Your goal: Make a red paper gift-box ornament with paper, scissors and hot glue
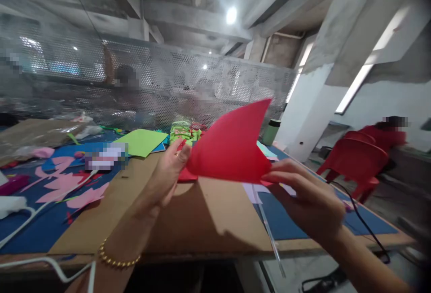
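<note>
A sheet of red paper [232, 145], curved on one side and pointed at its upper right, is held up over the table between my two hands. My left hand [171, 169] grips its left end, thumb in front, and a gold beaded bracelet [119, 262] is on that wrist. At the lower right corner my right hand [303, 194] pinches the paper between thumb and fingers. Below lies a brown cardboard sheet [208, 221], with the paper's shadow across it.
Pink paper scraps [62, 185] and a white cable [50, 203] lie at left. Green paper [144, 142] is behind, and a green bottle [271, 132] stands back right. A clear tube [271, 237] overhangs the front edge. A person [384, 133] sits at a red chair [358, 158] farther right.
</note>
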The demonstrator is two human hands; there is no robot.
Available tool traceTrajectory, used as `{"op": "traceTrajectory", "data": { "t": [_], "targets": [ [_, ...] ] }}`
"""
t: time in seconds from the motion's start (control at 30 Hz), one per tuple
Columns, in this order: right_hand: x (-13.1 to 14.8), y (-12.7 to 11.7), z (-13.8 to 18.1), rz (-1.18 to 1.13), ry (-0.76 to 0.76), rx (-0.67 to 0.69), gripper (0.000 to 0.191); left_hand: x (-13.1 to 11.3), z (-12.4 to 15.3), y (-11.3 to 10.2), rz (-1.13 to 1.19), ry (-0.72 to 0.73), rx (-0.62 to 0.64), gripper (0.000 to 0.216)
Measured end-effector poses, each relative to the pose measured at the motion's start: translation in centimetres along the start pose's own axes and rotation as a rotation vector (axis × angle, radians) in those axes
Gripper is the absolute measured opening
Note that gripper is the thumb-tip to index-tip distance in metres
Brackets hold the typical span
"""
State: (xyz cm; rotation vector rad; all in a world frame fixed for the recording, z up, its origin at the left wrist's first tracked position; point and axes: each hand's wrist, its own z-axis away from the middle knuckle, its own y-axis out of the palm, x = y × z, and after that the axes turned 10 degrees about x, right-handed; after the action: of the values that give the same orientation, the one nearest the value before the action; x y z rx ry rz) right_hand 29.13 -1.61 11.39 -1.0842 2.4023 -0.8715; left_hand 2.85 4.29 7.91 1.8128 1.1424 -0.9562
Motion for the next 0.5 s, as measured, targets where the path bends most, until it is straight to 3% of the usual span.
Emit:
{"op": "traceTrajectory", "data": {
  "t": [0.1,0.27,0.37,0.5],
  "targets": [
    [1.7,1.2,2.5,-0.079,0.047,-0.002,0.015,-1.1,3.3,-0.5,-0.031,0.001,0.05,0.077],
    [3.9,3.5,3.7,-0.109,0.155,0.042,0.016,-2.7,10.4,-1.9,-0.446,0.05,0.035,0.015],
    [4.0,5.3,3.4,-0.054,0.245,0.071,0.014,-3.6,13.9,-3.1,-0.645,0.222,0.054,0.014],
    [2.8,7.5,4.6,0.161,0.327,0.095,0.012,-2.6,16.6,-4.4,-0.816,0.233,0.121,0.028]
  ]
}}
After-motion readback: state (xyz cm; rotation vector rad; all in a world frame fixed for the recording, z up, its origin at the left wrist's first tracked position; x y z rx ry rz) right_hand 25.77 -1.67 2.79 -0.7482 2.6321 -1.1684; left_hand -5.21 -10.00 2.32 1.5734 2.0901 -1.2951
